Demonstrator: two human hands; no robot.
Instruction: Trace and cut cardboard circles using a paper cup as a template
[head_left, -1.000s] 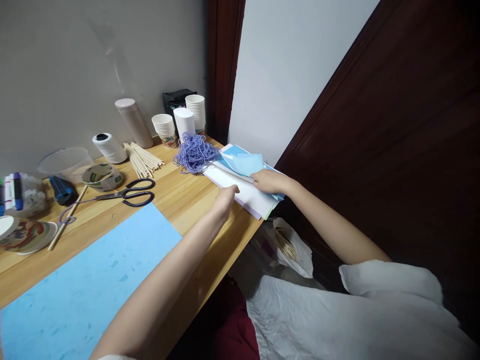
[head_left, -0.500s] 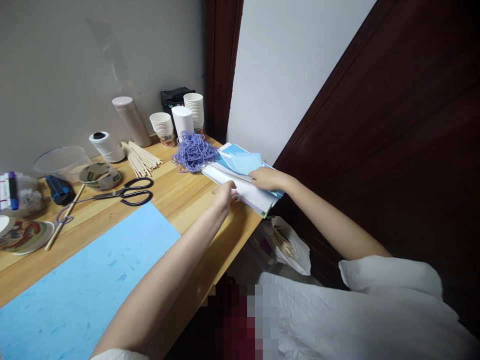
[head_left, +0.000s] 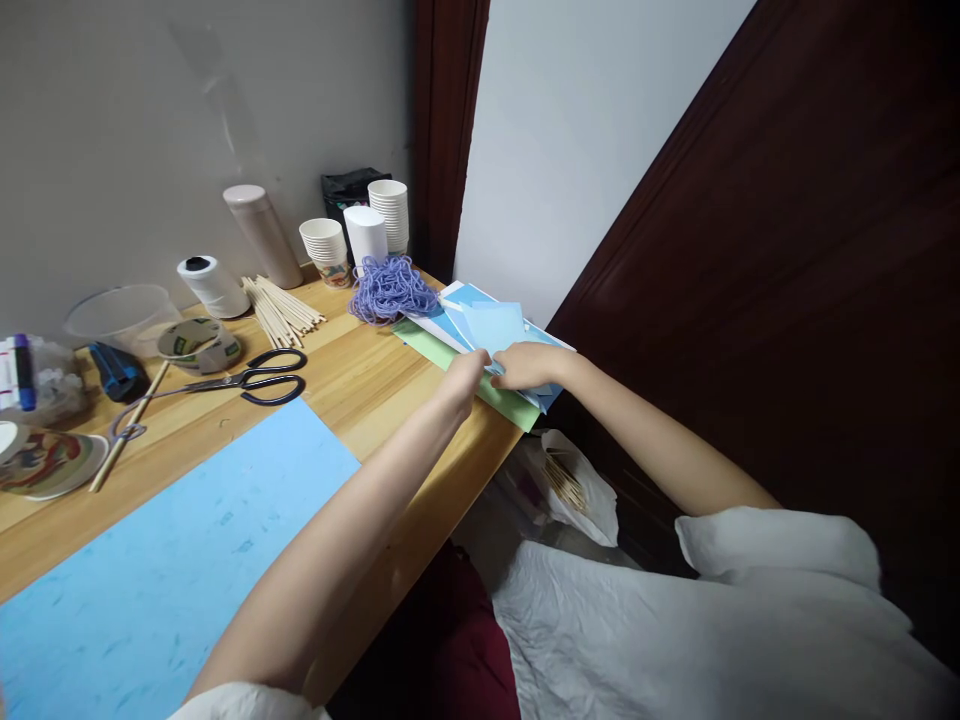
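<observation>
A pile of coloured paper sheets (head_left: 491, 322), blue and white, lies at the far right corner of the table. Beneath it a light green sheet (head_left: 427, 345) shows along the near side. My left hand (head_left: 466, 378) is closed at the pile's near edge, its fingertips partly hidden against the paper. Right beside it my right hand (head_left: 529, 365) rests over the pile, fingers bent and closed on the sheets' edge. A tangle of purple string (head_left: 391, 291) touches the pile's left end.
Scissors (head_left: 274, 380), a tape roll (head_left: 199, 345), wooden sticks (head_left: 281, 310) and a thread spool (head_left: 215, 288) lie leftward. Paper cups (head_left: 325, 245) and a flask (head_left: 266, 235) stand at the back. A large blue sheet (head_left: 187, 560) covers the near table. A dark door (head_left: 810, 300) borders the right.
My left hand has moved forward and right, close to my right hand. White sheets along the near side have shifted back, and more of the green sheet is uncovered.
</observation>
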